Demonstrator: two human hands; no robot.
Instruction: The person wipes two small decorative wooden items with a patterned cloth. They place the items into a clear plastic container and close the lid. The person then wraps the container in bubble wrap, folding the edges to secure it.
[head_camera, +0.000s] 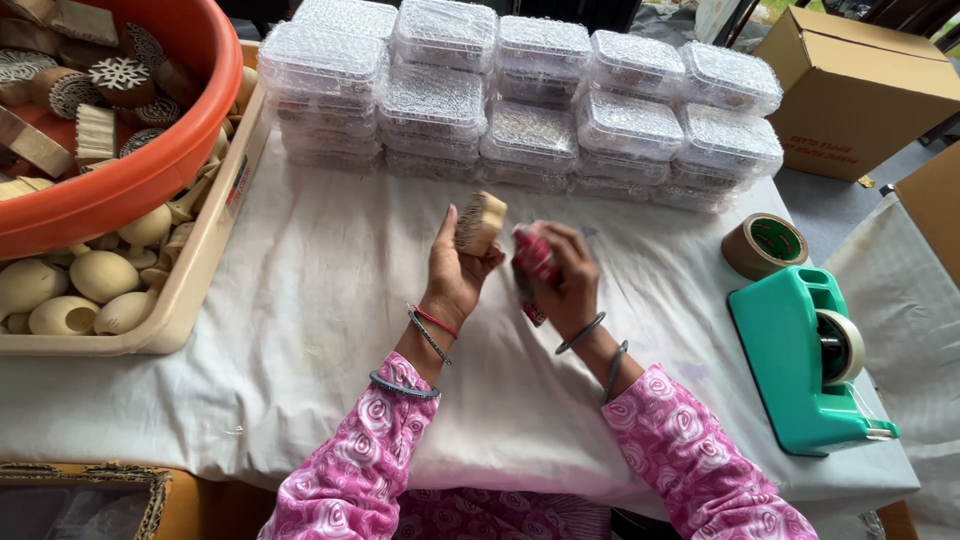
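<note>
White cloth (330, 330) covers the table, and at its middle the left hand (455, 275) clasps a small wooden block (481, 222), its carved face turned away and hard to read. Just beside it, at three o'clock, the right hand (565, 285) closes on a red-and-white object (533, 262), too blurred to identify. Bubble-wrapped packs (530, 100) stand stacked at twelve o'clock; their count is unclear. One teal tape dispenser (800, 365) sits at four o'clock, one brown tape roll (765, 245) at three. An orange tub (150, 170), cut off, holds carved blocks at ten o'clock.
</note>
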